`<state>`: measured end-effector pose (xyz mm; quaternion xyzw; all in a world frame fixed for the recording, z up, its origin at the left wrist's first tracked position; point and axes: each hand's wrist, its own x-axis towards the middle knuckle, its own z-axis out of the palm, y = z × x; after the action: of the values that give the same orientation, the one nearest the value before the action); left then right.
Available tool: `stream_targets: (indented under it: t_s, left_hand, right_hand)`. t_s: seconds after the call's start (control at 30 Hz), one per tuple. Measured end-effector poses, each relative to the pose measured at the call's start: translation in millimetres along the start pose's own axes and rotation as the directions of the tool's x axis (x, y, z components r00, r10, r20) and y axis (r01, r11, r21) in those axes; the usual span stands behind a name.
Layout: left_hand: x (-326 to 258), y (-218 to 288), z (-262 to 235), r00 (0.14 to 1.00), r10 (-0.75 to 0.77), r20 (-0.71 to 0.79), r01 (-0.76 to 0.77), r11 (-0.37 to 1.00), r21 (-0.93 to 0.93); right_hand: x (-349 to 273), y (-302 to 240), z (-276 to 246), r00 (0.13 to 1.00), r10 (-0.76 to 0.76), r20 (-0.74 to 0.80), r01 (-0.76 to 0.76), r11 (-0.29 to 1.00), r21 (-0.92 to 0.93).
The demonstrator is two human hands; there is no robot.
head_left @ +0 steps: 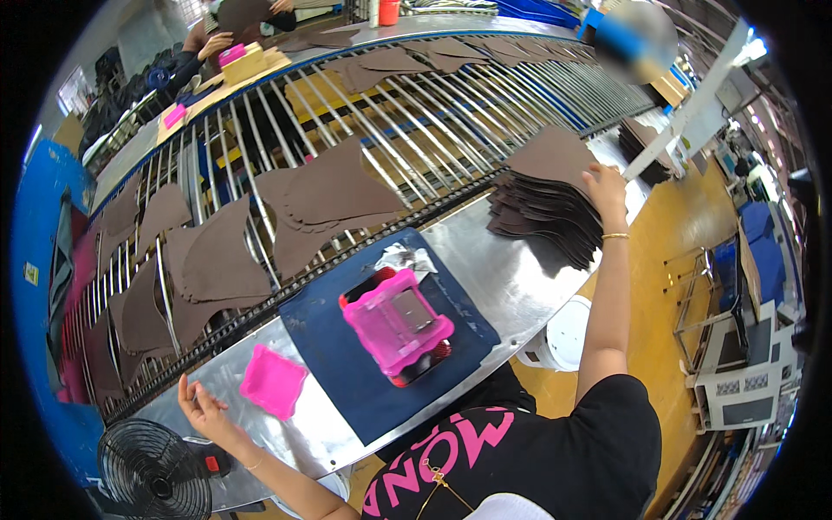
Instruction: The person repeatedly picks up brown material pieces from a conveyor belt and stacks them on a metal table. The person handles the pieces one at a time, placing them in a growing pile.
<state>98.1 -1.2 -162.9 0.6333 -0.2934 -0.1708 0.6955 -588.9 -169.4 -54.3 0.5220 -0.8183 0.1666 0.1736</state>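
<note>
At the right, my right hand [604, 192] is closed at the edge of the top brown cut piece [550, 158], which lies over a stack of like brown pieces [542, 215]. The fingers are curled, and part of the grip is hidden. My left hand [206, 411] hangs open at the left with nothing in it, fingers apart, close to a pink square tray [273, 382] on the metal table. Between the hands, a pink frame-like fixture [399, 321] sits on a dark blue mat [338, 381], with a red-and-black thing partly hidden under it.
Beyond the metal table [472, 260] runs a roller conveyor [416, 169] carrying several brown pieces [334, 195]. A black fan [156, 472] stands at the lower left. A crumpled white cloth [406, 258] lies on the mat. A white bucket [563, 336] is below the table. Across the conveyor, another person's hand [215, 45] shows.
</note>
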Motion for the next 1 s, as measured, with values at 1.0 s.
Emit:
stream_targets:
  t_s: [1.0]
  left_hand:
    - [-77.2,124.7,171.3,0.781,0.198,0.592,-0.252,0.968,0.009]
  right_hand:
    - [-42.0,-84.9,-72.1,0.999,0.027,-0.021,0.009,0.397,0.918]
